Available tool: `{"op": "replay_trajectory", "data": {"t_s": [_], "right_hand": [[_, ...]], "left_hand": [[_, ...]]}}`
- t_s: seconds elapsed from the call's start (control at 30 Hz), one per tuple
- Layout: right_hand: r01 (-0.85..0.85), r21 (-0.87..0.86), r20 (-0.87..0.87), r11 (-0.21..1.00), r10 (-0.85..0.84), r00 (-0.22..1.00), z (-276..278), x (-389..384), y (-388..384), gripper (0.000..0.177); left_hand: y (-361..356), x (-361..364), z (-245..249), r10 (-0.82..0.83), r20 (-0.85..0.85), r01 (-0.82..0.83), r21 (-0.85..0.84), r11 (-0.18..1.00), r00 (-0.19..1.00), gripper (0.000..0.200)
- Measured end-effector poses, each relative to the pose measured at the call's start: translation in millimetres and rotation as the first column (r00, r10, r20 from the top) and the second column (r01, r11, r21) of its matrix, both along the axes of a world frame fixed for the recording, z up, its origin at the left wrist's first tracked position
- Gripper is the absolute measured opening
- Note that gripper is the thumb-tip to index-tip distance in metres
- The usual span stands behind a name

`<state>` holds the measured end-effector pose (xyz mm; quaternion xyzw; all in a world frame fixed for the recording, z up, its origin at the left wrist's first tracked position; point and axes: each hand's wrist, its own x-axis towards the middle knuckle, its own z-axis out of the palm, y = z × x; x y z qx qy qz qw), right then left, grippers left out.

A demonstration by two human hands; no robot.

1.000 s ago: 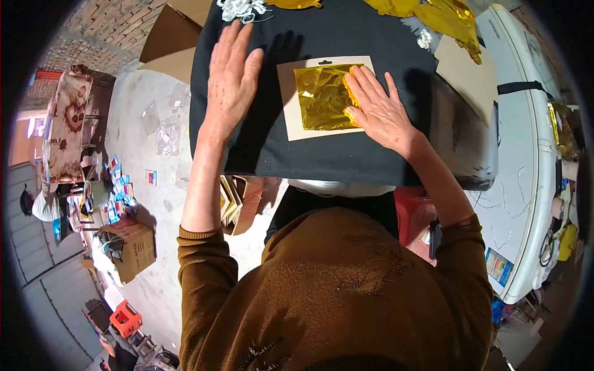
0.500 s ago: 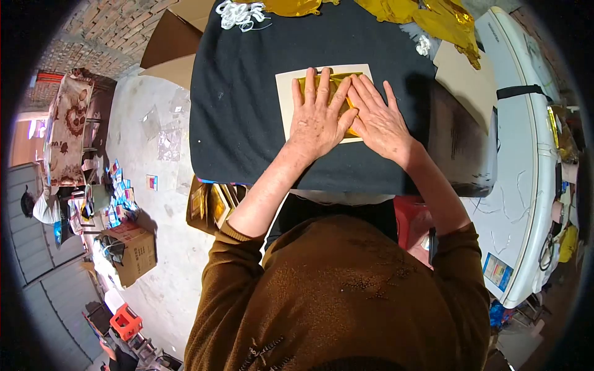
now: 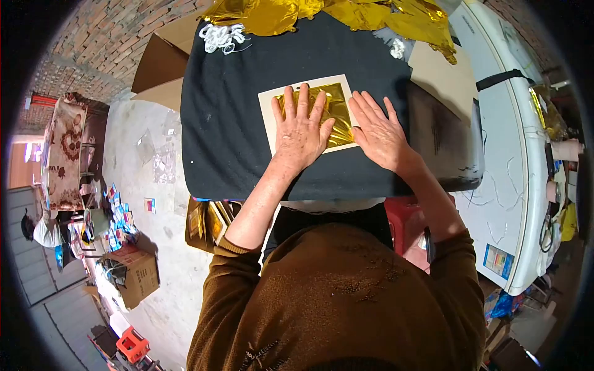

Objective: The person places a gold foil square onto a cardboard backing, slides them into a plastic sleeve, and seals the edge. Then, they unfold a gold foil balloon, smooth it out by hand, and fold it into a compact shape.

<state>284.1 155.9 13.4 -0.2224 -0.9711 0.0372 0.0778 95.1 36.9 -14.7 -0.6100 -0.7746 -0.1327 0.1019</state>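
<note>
Seen from above, a person in a brown knitted sweater [image 3: 334, 297] leans over a surface covered with black cloth [image 3: 226, 136]. Both forearms reach forward from pushed-up sleeves.

The left hand [image 3: 301, 130] lies open and flat, palm down, fingers spread and pointing away from the body. It rests on a sheet of shiny gold foil [image 3: 339, 110] and grips nothing. The right hand [image 3: 378, 133] is also open and flat, palm down, just beside the left. Its fingers [image 3: 362, 111] reach the right edge of the foil, while its palm sits on the black cloth.

The gold foil lies on a cream card [image 3: 266, 117], which lies flat near the middle of the surface. A strip of card shows to the left of the foil and along its far side.

Farther off, near the far left corner of the surface, sits a small tangle of white string [image 3: 218, 37]. Along the far edge is a heap of crumpled gold foil [image 3: 272, 15]. A plain brown cardboard sheet [image 3: 440, 77] lies at the far right.

To the right stands a white table [image 3: 510, 161]. Down on the floor to the left is an open cardboard box [image 3: 141, 275].
</note>
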Motion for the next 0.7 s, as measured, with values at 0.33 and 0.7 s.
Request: {"op": "replay_trajectory", "data": {"t_s": [0.33, 0.7], "right_hand": [[-0.058, -0.84, -0.333, 0.539, -0.429, 0.84, 13, 20, -15, 0.047], [-0.148, -0.988, -0.146, 0.033, -0.461, 0.875, 8, 19, 22, 0.043]], "left_hand": [[-1, 0, 0, 0.01, -0.02, -0.01, -0.011, 1.0, 1.0, 0.062], [-2, 0, -2, -0.001, -0.062, 0.003, 0.044, 0.999, 0.998, 0.062]]}}
